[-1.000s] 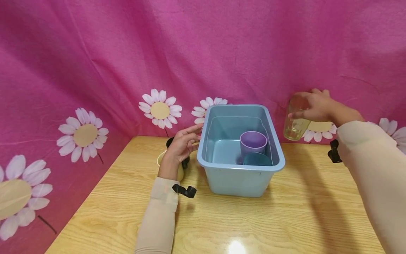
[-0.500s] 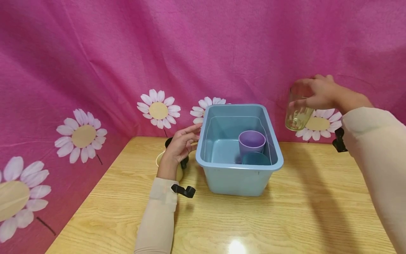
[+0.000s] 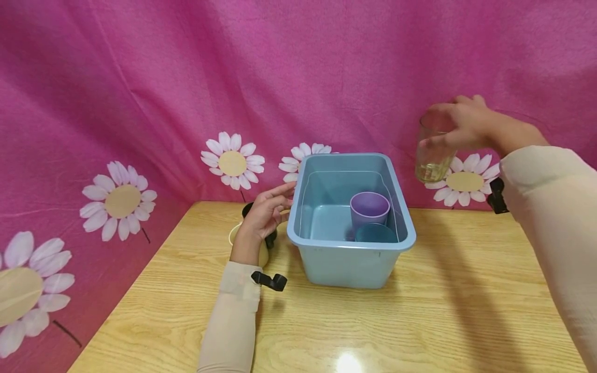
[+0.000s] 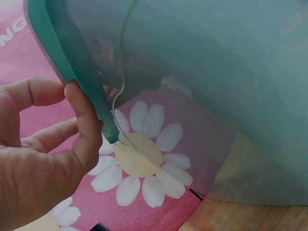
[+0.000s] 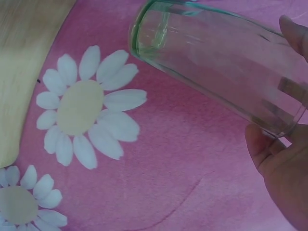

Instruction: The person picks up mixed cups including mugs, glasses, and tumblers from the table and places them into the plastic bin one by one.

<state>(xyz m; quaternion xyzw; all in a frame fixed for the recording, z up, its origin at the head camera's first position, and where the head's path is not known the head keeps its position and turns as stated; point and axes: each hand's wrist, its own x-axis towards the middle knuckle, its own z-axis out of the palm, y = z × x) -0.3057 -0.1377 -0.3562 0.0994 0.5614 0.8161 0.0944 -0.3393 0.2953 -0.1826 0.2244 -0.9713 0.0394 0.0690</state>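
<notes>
In the head view my right hand (image 3: 473, 124) grips a clear drinking glass (image 3: 431, 163) by its upper part, held in the air right of the tub. The right wrist view shows the glass (image 5: 211, 62) tilted, with fingers and thumb around its rim end. My left hand (image 3: 265, 215) pinches the left rim of a blue-grey plastic tub (image 3: 345, 267); the left wrist view shows its thumb and fingers at that rim (image 4: 86, 96). Inside the tub, at the right, a purple cup (image 3: 369, 206) stands behind a dark teal cup (image 3: 375, 233).
Partly hidden behind the left hand are a black item (image 3: 248, 209) and a yellowish cup (image 3: 264, 255). The wooden table (image 3: 177, 300) ends against a pink cloth (image 3: 326, 77) with daisies. The right arm's shadow falls right of the tub.
My right hand has lifted the glass upward, first slightly right and then back a little left. My left hand stays at the tub's rim.
</notes>
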